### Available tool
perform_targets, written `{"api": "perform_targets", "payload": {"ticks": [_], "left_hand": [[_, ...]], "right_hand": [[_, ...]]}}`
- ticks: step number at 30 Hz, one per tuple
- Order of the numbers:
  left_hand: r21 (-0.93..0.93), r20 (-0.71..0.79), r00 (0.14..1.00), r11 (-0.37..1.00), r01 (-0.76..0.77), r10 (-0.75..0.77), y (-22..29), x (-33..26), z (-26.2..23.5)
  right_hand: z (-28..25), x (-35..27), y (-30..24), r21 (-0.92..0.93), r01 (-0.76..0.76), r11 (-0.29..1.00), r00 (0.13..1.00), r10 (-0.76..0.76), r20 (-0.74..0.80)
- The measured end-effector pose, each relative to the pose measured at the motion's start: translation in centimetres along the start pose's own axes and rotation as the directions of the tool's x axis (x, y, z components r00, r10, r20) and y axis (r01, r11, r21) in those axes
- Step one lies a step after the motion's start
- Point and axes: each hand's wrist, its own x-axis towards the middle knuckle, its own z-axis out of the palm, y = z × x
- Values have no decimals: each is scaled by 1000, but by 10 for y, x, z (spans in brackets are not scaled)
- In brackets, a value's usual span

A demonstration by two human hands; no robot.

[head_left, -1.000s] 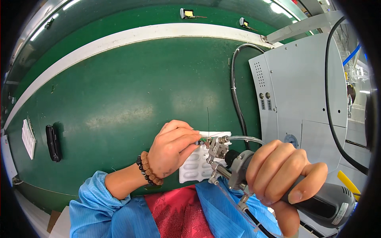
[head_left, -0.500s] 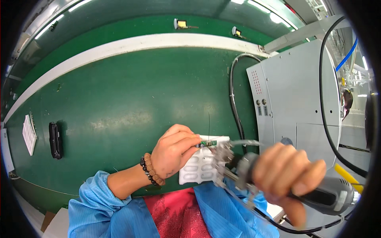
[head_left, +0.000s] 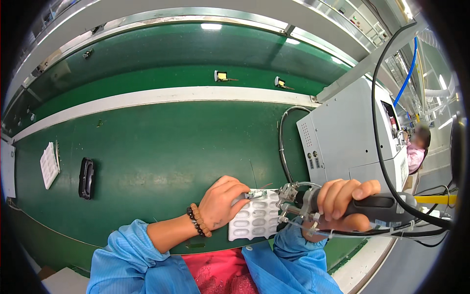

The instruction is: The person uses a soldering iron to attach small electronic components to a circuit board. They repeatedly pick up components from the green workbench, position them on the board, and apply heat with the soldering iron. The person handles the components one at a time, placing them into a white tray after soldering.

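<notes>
My left hand (head_left: 223, 198), palm down with a beaded bracelet at the wrist, pinches a small circuit board (head_left: 254, 194) between thumb and fingers. A thin dark wire stands up from the board. Under it lies a white moulded tray (head_left: 253, 218) with rows of oval pockets. My right hand (head_left: 345, 203) is wrapped round the dark grey grip of a hand-held power tool (head_left: 379, 208). The tool lies nearly level, and its metal head (head_left: 290, 198), with clear tubing, points left beside the board and over the tray's right edge. Its exact tip is hard to make out.
A grey machine cabinet (head_left: 333, 142) stands to the right, with a black cable (head_left: 282, 142) along it. At the left lie a black holder (head_left: 86, 178) and another white tray (head_left: 49, 165). Small parts (head_left: 221, 76) sit beyond the white rail. A seated person (head_left: 417, 149) is farther right.
The view has shifted, so the bench sits lower in it. My right hand has brought the tool to a more level hold. The board now shows a paler, shinier side.
</notes>
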Motion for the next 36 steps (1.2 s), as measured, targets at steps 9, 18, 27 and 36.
{"api": "perform_targets", "payload": {"ticks": [9, 18, 27, 36], "left_hand": [[-156, -177, 981, 986, 56, -83, 3, 4, -13], [212, -544, 806, 892, 400, -232, -92, 97, -184], [535, 3, 998, 843, -60, 69, -162, 186, -186], [383, -137, 989, 924, 9, 47, -149, 189, -157]], "right_hand": [[-4, 0, -13, -55, -25, 998, 999, 24, -22], [-9, -1, -9, 5, -33, 999, 997, 33, -68], [-21, 7, -8, 13, -50, 999, 997, 49, 58], [-21, 11, -12, 7, -74, 997, 996, 74, 46]]}}
